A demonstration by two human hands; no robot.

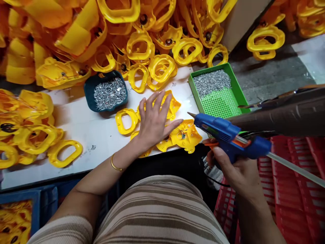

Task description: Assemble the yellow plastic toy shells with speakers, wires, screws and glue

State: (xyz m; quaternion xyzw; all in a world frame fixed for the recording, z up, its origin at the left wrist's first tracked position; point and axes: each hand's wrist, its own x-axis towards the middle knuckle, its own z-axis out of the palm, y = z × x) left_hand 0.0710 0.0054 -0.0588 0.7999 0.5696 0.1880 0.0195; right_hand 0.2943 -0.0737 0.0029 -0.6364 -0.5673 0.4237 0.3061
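Note:
My left hand [154,123] is stretched over yellow plastic shells at the middle of the table, fingers spread and nothing gripped. Whether its palm touches them I cannot tell. One yellow shell [186,135] by the thumb has a small circuit board and thin wires inside; another shell [174,105] lies beyond the fingers. To the left is a yellow ring-shaped handle [127,121]. My right hand [232,166] is wrapped round the grip of a blue hot glue gun [220,130]. Its nozzle points left, above the table near the shells, and a long glue stick sticks out behind.
A dark bin [87,93] and a green perforated tray [238,89] hold many small metal screws. Yellow parts [73,34] are heaped along the back and left. A brown wrapped post [286,113] juts in at right, above red crates [291,189]. A blue crate [37,210] stands lower left.

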